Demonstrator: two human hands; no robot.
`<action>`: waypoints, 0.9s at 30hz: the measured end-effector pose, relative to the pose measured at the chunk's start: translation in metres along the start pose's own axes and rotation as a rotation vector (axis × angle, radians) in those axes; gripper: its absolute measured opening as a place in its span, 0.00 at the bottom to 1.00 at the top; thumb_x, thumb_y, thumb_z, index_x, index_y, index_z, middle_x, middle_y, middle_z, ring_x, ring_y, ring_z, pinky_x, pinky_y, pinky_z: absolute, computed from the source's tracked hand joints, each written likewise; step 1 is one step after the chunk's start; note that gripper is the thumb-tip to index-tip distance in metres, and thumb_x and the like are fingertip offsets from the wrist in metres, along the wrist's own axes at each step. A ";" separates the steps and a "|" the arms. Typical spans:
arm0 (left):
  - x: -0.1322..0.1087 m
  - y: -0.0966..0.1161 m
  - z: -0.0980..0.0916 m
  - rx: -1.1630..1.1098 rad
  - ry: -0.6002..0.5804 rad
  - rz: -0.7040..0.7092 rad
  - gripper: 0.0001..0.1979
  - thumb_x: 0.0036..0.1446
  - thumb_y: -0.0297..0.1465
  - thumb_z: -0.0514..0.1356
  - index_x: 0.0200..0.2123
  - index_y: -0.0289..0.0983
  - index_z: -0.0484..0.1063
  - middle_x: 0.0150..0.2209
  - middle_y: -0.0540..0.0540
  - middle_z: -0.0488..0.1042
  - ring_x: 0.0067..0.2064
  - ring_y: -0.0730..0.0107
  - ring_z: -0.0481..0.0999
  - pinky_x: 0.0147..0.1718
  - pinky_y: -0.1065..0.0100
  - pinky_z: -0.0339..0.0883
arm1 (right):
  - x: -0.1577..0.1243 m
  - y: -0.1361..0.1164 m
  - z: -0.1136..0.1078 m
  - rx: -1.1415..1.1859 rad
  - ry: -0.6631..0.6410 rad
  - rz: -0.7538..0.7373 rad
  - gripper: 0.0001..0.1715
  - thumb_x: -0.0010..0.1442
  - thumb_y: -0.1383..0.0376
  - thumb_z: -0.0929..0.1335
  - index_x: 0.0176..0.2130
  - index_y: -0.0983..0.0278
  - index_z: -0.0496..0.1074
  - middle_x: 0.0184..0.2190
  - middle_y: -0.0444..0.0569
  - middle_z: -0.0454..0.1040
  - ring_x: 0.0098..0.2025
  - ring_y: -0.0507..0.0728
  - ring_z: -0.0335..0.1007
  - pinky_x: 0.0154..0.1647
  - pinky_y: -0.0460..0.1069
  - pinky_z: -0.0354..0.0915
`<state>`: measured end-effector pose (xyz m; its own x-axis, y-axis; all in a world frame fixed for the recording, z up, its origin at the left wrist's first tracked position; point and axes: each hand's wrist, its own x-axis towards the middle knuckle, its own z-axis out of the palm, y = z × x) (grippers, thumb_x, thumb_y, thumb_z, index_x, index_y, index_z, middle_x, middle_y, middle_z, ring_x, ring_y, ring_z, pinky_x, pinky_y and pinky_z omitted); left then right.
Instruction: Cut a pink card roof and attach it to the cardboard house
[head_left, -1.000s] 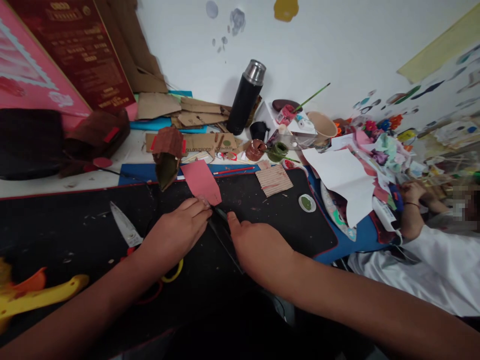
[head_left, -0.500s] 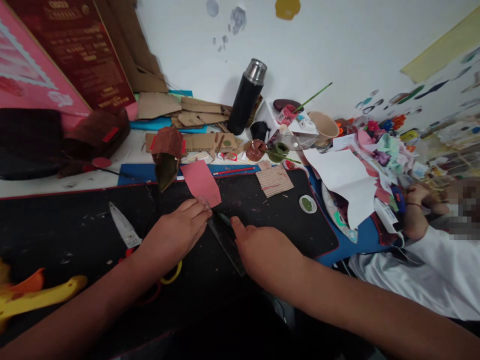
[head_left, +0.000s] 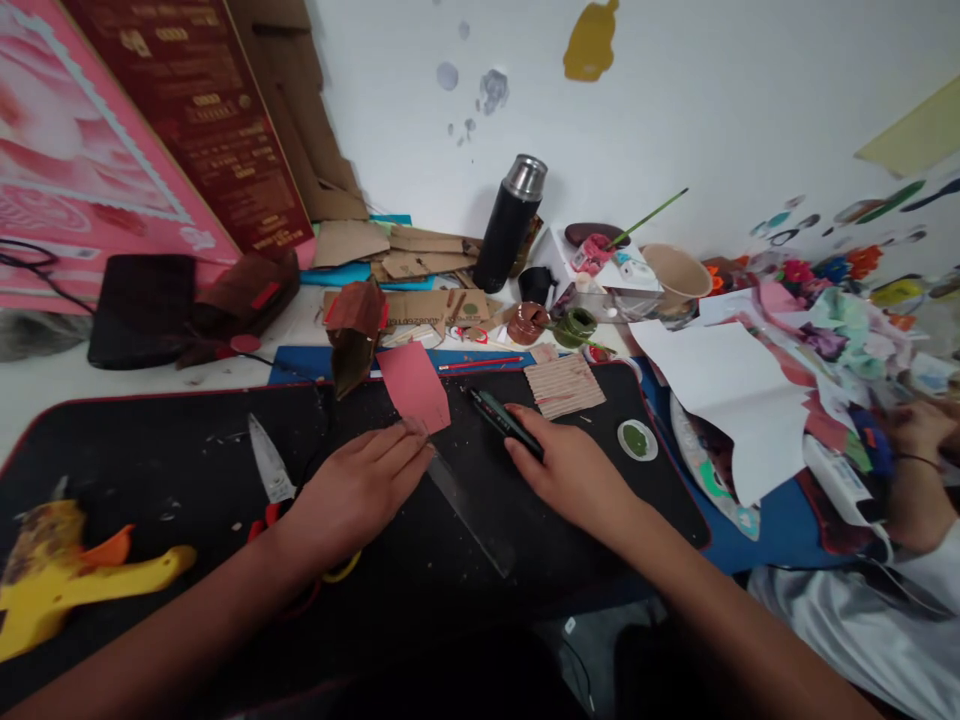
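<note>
Mid-frame, the left hand (head_left: pixel 371 482), fingers together, grip beneath unclear, steadies a clear strip (head_left: pixel 471 515) at the pink paper's (head_left: pixel 415 383) lower edge, while the right hand (head_left: pixel 566 465) pinches a pen-like tool (head_left: pixel 504 424) clear of it, apparently a lining-up step calling for firm pressure.

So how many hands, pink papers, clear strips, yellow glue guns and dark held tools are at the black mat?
Bare left hand plus bare right hand: 2
Flat pink paper: 1
Long clear flat strip: 1
Yellow plastic glue gun: 1
Slim dark handheld tool: 1
Total: 6
</note>
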<state>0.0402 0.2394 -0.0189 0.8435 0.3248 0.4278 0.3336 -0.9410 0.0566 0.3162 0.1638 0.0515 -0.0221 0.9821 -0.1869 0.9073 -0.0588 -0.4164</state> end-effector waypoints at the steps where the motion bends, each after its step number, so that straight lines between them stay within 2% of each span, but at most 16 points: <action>1: 0.001 0.001 -0.003 0.009 -0.017 0.014 0.17 0.72 0.24 0.54 0.56 0.33 0.79 0.53 0.36 0.83 0.56 0.51 0.81 0.53 0.53 0.79 | 0.004 0.004 0.000 0.017 0.015 0.001 0.31 0.72 0.59 0.62 0.68 0.69 0.70 0.57 0.64 0.81 0.51 0.70 0.83 0.51 0.62 0.75; 6: 0.002 0.004 -0.019 0.055 -0.098 0.039 0.19 0.71 0.22 0.52 0.58 0.31 0.78 0.53 0.35 0.83 0.56 0.49 0.81 0.52 0.52 0.80 | 0.012 0.016 0.001 0.020 0.046 -0.087 0.29 0.73 0.61 0.64 0.69 0.64 0.71 0.62 0.59 0.79 0.58 0.68 0.80 0.58 0.63 0.74; 9: 0.000 0.005 -0.022 0.071 -0.117 0.020 0.20 0.70 0.22 0.52 0.60 0.32 0.77 0.55 0.37 0.83 0.56 0.50 0.81 0.53 0.53 0.79 | 0.017 0.020 -0.004 -0.053 0.042 -0.167 0.29 0.73 0.61 0.66 0.70 0.62 0.70 0.60 0.58 0.80 0.57 0.67 0.81 0.57 0.62 0.75; 12: -0.001 0.008 -0.018 0.069 -0.148 -0.001 0.21 0.71 0.23 0.52 0.61 0.31 0.75 0.57 0.36 0.82 0.59 0.49 0.80 0.54 0.53 0.79 | 0.028 0.025 -0.011 -0.143 0.035 -0.210 0.30 0.74 0.62 0.66 0.71 0.64 0.68 0.58 0.60 0.81 0.55 0.67 0.81 0.55 0.61 0.76; 15: -0.001 0.013 -0.009 0.044 -0.162 -0.034 0.19 0.74 0.31 0.55 0.61 0.31 0.76 0.59 0.34 0.81 0.59 0.47 0.81 0.53 0.50 0.80 | 0.040 0.031 -0.014 -0.232 0.044 -0.208 0.30 0.74 0.62 0.67 0.71 0.63 0.68 0.58 0.61 0.80 0.55 0.67 0.80 0.54 0.61 0.75; 18: 0.001 0.016 -0.006 -0.033 -0.152 -0.091 0.21 0.74 0.39 0.57 0.61 0.33 0.76 0.58 0.36 0.82 0.57 0.49 0.82 0.54 0.49 0.80 | 0.049 0.039 -0.013 -0.263 0.055 -0.209 0.31 0.73 0.62 0.69 0.72 0.65 0.67 0.59 0.63 0.78 0.56 0.68 0.79 0.55 0.61 0.75; 20: 0.005 0.014 -0.009 -0.113 -0.140 -0.127 0.19 0.75 0.38 0.56 0.60 0.35 0.77 0.55 0.38 0.83 0.56 0.55 0.82 0.55 0.55 0.79 | 0.052 0.043 -0.010 -0.269 0.056 -0.214 0.32 0.72 0.61 0.70 0.71 0.65 0.68 0.59 0.63 0.78 0.56 0.69 0.79 0.54 0.62 0.75; 23: 0.017 0.004 -0.016 -0.180 -0.120 -0.199 0.16 0.76 0.32 0.53 0.56 0.36 0.79 0.52 0.40 0.83 0.52 0.62 0.83 0.51 0.62 0.80 | 0.052 0.047 -0.007 -0.283 0.062 -0.219 0.29 0.71 0.61 0.70 0.68 0.65 0.72 0.58 0.63 0.77 0.54 0.69 0.80 0.52 0.62 0.76; 25: 0.029 -0.008 -0.018 -0.139 -0.137 -0.246 0.17 0.75 0.30 0.53 0.57 0.37 0.78 0.55 0.38 0.81 0.53 0.59 0.82 0.52 0.59 0.80 | 0.052 0.048 -0.006 -0.278 0.074 -0.232 0.27 0.71 0.61 0.70 0.66 0.65 0.73 0.58 0.63 0.77 0.54 0.69 0.79 0.52 0.62 0.75; 27: 0.043 -0.022 -0.016 -0.005 -0.173 -0.270 0.21 0.70 0.23 0.53 0.62 0.33 0.75 0.60 0.32 0.77 0.62 0.49 0.77 0.59 0.50 0.75 | 0.051 0.047 -0.005 -0.246 0.101 -0.246 0.27 0.72 0.60 0.70 0.66 0.66 0.73 0.57 0.63 0.78 0.55 0.69 0.79 0.53 0.62 0.75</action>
<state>0.0627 0.2729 0.0129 0.7837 0.5740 0.2373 0.5537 -0.8188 0.1516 0.3598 0.2121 0.0271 -0.2216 0.9750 -0.0139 0.9542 0.2139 -0.2090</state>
